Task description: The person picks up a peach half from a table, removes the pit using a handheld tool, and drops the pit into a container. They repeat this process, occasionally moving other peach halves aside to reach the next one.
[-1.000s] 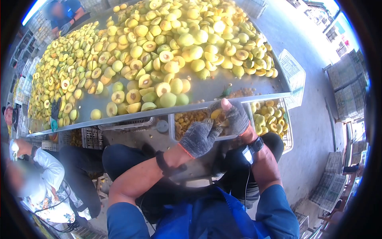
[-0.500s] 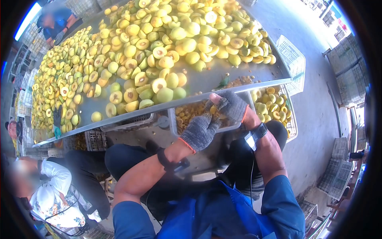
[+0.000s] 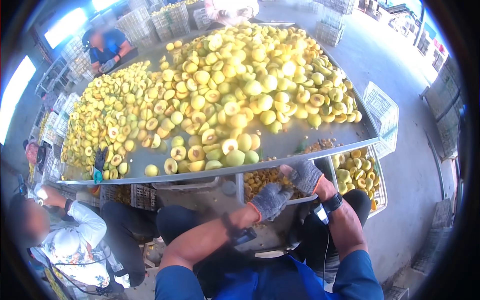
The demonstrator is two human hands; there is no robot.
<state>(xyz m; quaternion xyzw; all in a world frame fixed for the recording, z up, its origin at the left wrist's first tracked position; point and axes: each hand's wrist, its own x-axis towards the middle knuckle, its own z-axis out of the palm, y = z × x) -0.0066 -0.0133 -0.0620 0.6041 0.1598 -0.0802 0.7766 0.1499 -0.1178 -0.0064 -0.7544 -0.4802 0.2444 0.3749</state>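
My left hand (image 3: 272, 201), in a grey knitted glove, is over the front of a white crate (image 3: 241, 189) of small brown-yellow pieces. Its fingers are curled together, and what they hold, if anything, is too small to make out. Close beside it, just under the metal table edge, my right hand (image 3: 303, 177) is also gloved and closed, with a bare thumb showing; its contents are hidden. Many halved yellow-green fruits (image 3: 220, 100) lie heaped on the metal table (image 3: 295, 137) beyond both hands.
A crate of fruit halves (image 3: 357, 172) stands right of my hands. An empty-looking white crate (image 3: 381, 117) is beyond the table's right corner. A person in a white top (image 3: 75, 235) sits at left; another in blue (image 3: 107, 47) is across the table. Stacked crates (image 3: 330, 25) stand behind.
The view has tilted up, so the table and crates appear lower and further right. My hands have moved slightly apart. The person at left has raised a hand near the head.
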